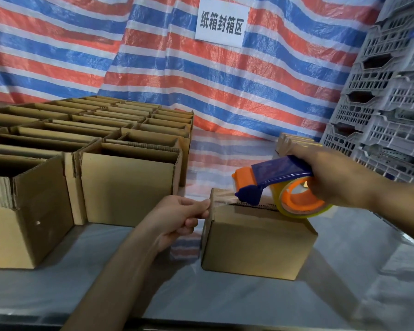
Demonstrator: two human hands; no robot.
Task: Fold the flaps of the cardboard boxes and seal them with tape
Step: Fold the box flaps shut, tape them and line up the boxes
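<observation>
Currently, open cartons [127,187] are ranged left of the closed box [258,247]. Over its seam a tape dispenser [277,173] is gripped by the right hand [337,177]; at its left edge the tape end [222,201] is pinched by the left hand [177,218]. Were it pulled askew, the seam could be missed.

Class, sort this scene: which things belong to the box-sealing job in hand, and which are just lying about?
In the job:
closed cardboard box
tape dispenser, gripped by the right hand
tape end, pinched by the left hand
open cardboard boxes waiting alongside

Just lying about:
grey plastic crates
striped tarpaulin
paper sign
</observation>
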